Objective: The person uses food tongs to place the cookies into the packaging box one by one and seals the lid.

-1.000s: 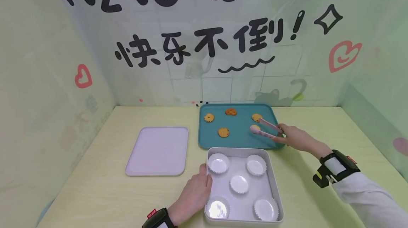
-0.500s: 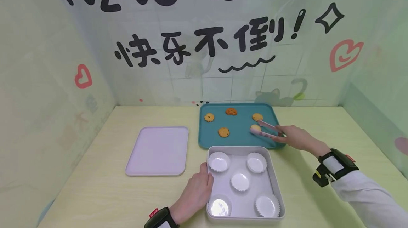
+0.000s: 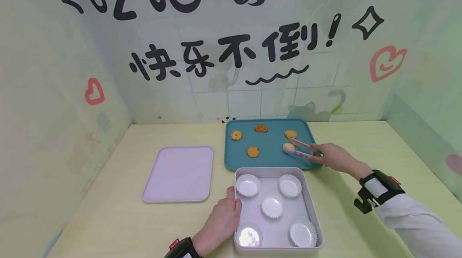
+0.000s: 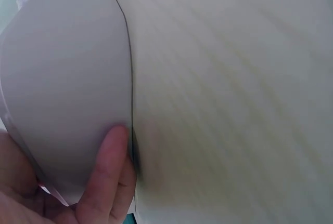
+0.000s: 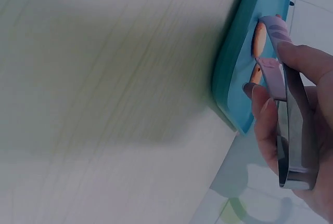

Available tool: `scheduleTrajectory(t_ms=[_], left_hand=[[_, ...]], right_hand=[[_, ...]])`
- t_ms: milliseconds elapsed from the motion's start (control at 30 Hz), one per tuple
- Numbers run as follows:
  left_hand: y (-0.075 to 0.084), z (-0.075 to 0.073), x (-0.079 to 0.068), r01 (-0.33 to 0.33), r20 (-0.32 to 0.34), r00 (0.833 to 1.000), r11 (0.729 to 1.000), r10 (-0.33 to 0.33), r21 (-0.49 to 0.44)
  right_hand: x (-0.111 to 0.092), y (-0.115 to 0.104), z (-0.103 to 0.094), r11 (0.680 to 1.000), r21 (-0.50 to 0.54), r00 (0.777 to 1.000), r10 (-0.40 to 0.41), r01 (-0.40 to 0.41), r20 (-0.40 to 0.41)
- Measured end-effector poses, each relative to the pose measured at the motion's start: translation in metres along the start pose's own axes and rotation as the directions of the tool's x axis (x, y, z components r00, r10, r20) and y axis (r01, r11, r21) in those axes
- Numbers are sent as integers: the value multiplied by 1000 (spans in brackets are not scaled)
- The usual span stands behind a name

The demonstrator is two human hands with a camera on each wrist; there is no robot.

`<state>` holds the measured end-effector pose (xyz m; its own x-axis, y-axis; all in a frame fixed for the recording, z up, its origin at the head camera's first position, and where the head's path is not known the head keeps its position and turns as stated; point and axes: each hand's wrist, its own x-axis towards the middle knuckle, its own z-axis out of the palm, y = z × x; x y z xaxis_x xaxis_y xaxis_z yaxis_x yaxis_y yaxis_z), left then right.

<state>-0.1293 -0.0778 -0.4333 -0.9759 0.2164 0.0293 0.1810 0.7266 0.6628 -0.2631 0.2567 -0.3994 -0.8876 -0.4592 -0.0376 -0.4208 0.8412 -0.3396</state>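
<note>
My right hand (image 3: 333,156) holds a pair of metal tongs (image 5: 299,130) with pink tips over the right part of the teal tray (image 3: 274,162). The tong tips stand on either side of a round cookie (image 3: 288,146), and another cookie (image 3: 290,134) lies just behind. At the left side of the white square box (image 3: 278,242), my left hand (image 3: 220,220) grips the wall. Its fingers (image 4: 110,167) lie along the outside of that wall in the left wrist view. Several white fluted cups (image 3: 272,208) sit inside the box.
Also on the teal tray are a pretzel-shaped cookie (image 3: 261,128), a flower-shaped cookie (image 3: 236,135) and a round cookie (image 3: 253,152). A flat lilac tray (image 3: 178,174) lies left of the box. Behind the table (image 3: 108,210) rises a printed wall (image 3: 245,101).
The tong tips have drawn closer together around the round cookie. My left hand stays on the box wall. The head view has shifted slightly.
</note>
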Motion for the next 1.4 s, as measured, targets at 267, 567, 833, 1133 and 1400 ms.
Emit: scheduleTrajectory(t_ms=[267, 567, 833, 1133, 1400], left_hand=[[0, 0, -1, 3, 5, 1000, 1000, -3, -2], [-1, 0, 0, -7, 5, 1000, 1000, 7, 1], [1, -1, -1, -3, 5, 1000, 1000, 3, 3], [0, -2, 0, 11, 23, 1000, 1000, -11, 1], [0, -1, 1, 34, 31, 999, 999, -34, 12]], right_hand=[[-1, 1, -2, 999, 4, 998, -32, 32, -54], [-12, -22, -17, 995, -36, 988, -102, 98, -114], [-25, -67, -23, 974, -26, 967, -227, 225, -116], [-30, -103, -12, 931, -51, 930, -365, 363, -38], [-26, -116, 5, 907, -69, 910, -415, 416, 29]])
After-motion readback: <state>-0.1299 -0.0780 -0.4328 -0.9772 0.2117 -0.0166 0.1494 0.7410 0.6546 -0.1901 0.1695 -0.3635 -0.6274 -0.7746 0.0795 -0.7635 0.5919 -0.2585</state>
